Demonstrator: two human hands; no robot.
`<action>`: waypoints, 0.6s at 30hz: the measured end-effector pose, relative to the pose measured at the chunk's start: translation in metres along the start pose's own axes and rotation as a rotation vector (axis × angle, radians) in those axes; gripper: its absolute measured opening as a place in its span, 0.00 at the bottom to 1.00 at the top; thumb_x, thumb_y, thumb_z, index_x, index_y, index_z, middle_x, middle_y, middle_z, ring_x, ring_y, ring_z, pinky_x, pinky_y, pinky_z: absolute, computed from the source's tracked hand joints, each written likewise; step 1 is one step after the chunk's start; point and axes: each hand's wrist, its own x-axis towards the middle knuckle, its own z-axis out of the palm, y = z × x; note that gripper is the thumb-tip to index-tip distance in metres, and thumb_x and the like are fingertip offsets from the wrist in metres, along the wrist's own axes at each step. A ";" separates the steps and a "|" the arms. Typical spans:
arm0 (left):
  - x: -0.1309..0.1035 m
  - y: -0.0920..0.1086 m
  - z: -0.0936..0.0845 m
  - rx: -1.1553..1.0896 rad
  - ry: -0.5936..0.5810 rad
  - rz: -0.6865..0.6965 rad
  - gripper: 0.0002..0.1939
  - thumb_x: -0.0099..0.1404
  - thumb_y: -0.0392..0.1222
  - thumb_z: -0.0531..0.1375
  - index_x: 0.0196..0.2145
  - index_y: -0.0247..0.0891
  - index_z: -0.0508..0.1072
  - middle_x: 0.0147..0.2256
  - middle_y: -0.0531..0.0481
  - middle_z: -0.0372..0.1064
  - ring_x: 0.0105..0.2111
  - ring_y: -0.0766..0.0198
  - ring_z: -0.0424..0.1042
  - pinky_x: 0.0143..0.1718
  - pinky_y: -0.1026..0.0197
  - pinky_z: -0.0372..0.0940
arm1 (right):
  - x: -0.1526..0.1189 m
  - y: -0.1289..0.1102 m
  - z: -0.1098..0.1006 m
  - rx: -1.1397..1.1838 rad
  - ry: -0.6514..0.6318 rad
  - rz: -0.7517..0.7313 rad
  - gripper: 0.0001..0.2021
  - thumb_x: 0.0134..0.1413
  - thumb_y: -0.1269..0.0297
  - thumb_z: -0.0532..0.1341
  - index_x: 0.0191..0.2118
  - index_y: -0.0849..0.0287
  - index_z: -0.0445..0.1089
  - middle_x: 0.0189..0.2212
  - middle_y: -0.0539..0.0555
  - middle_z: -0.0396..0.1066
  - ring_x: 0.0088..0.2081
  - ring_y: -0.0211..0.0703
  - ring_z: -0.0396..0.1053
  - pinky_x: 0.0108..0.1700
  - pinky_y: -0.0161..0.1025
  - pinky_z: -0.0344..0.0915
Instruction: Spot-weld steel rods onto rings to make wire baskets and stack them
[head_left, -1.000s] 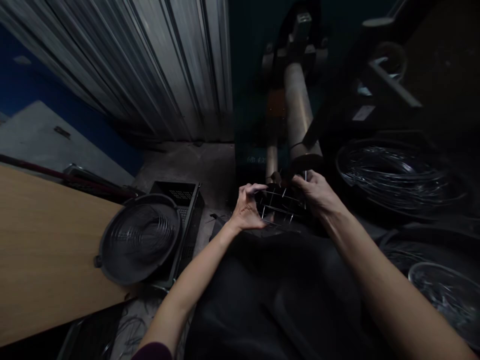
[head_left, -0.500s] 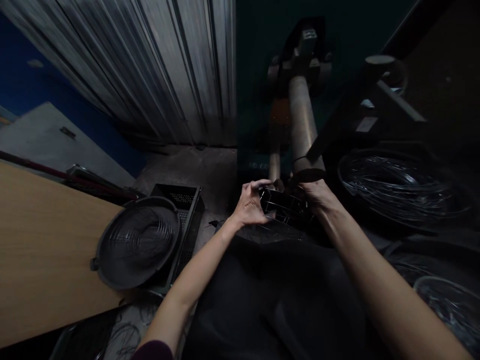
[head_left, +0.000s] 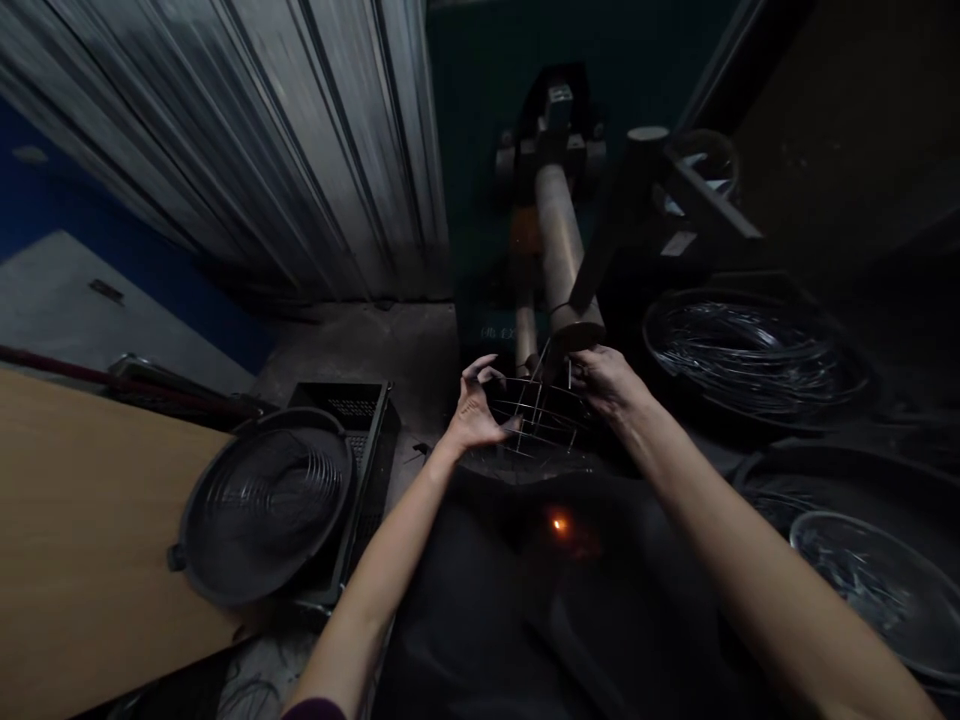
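Observation:
A round wire frame (head_left: 536, 412) of thin metal rods stands below the end of a thick metal cylinder (head_left: 562, 235) on the machine. My left hand (head_left: 478, 408) is curved around the left side of the frame, thumb low against the wires and fingers bent above. My right hand (head_left: 604, 378) is closed beside the cylinder's lower end, pinching a short thin metal wire (head_left: 569, 373) at the frame's right side. Shadow hides its fingertips in part. An orange spark (head_left: 559, 524) glows over the dark apron (head_left: 585, 600) on my lap.
To the right are a basin of metal wires (head_left: 757, 355) and a bowl of small wire pieces (head_left: 862, 570). A round black tray with wire rings (head_left: 270, 500) rests on a plastic crate (head_left: 367, 400) at left, beside a wooden board (head_left: 90, 510). Corrugated metal (head_left: 315, 130) stands behind.
The view has shifted, and the wire frame has tilted so that its crossing rods show more. A spark has appeared over the apron. My left fingers are spread a little more.

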 end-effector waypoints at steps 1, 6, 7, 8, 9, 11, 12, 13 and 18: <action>-0.001 -0.001 0.000 -0.016 0.028 0.021 0.46 0.44 0.42 0.67 0.55 0.39 0.43 0.39 0.50 0.59 0.42 0.59 0.66 0.51 0.48 0.60 | 0.001 0.002 -0.001 -0.006 -0.019 -0.002 0.19 0.32 0.64 0.71 0.21 0.58 0.57 0.15 0.44 0.57 0.14 0.26 0.50 0.13 0.26 0.43; 0.001 0.002 0.000 -0.117 0.073 0.074 0.45 0.45 0.39 0.65 0.55 0.41 0.43 0.36 0.53 0.59 0.37 0.62 0.66 0.47 0.50 0.62 | -0.001 0.002 -0.001 -0.041 -0.016 -0.016 0.21 0.28 0.65 0.70 0.25 0.56 0.56 0.15 0.43 0.59 0.14 0.28 0.52 0.13 0.26 0.44; 0.001 0.004 0.000 -0.127 0.072 0.081 0.45 0.46 0.40 0.65 0.55 0.41 0.43 0.36 0.53 0.59 0.36 0.62 0.66 0.45 0.50 0.62 | -0.002 0.001 0.000 -0.055 -0.011 -0.022 0.21 0.28 0.65 0.70 0.25 0.56 0.56 0.15 0.43 0.59 0.14 0.28 0.53 0.13 0.26 0.45; 0.001 0.005 -0.001 -0.127 0.071 0.083 0.44 0.46 0.40 0.65 0.55 0.41 0.43 0.35 0.53 0.58 0.36 0.62 0.66 0.45 0.50 0.63 | -0.003 -0.001 0.001 -0.069 -0.011 -0.025 0.20 0.28 0.65 0.70 0.26 0.56 0.56 0.15 0.43 0.59 0.14 0.28 0.53 0.13 0.26 0.45; 0.001 0.006 -0.002 -0.120 0.068 0.080 0.44 0.46 0.40 0.66 0.55 0.41 0.43 0.35 0.53 0.58 0.36 0.62 0.66 0.45 0.50 0.63 | -0.005 -0.002 0.002 -0.078 -0.016 -0.027 0.20 0.29 0.65 0.70 0.26 0.56 0.56 0.15 0.43 0.59 0.14 0.28 0.53 0.13 0.26 0.45; 0.000 0.007 -0.004 -0.108 0.064 0.067 0.45 0.47 0.41 0.67 0.54 0.41 0.43 0.35 0.53 0.58 0.36 0.62 0.66 0.45 0.50 0.63 | -0.007 -0.005 0.006 -0.079 -0.027 -0.029 0.19 0.28 0.65 0.69 0.26 0.56 0.57 0.15 0.43 0.59 0.13 0.28 0.53 0.12 0.26 0.45; -0.001 0.006 -0.005 -0.111 0.067 0.062 0.45 0.47 0.41 0.67 0.55 0.41 0.42 0.35 0.53 0.58 0.36 0.61 0.66 0.46 0.49 0.63 | -0.008 -0.005 0.007 -0.074 -0.030 -0.026 0.19 0.28 0.65 0.69 0.26 0.56 0.57 0.15 0.42 0.58 0.13 0.28 0.53 0.12 0.26 0.46; -0.001 0.005 -0.006 -0.119 0.071 0.063 0.46 0.46 0.41 0.67 0.55 0.41 0.42 0.35 0.53 0.58 0.36 0.61 0.66 0.46 0.49 0.63 | -0.008 -0.005 0.009 -0.065 -0.031 -0.022 0.20 0.27 0.65 0.69 0.27 0.56 0.58 0.15 0.42 0.58 0.13 0.28 0.53 0.12 0.26 0.47; 0.000 -0.006 -0.008 -0.144 0.078 0.040 0.48 0.46 0.40 0.67 0.56 0.41 0.41 0.35 0.55 0.58 0.37 0.62 0.66 0.46 0.52 0.63 | -0.002 -0.002 0.016 -0.027 -0.020 -0.023 0.23 0.24 0.64 0.72 0.27 0.56 0.58 0.12 0.41 0.55 0.13 0.29 0.52 0.13 0.28 0.48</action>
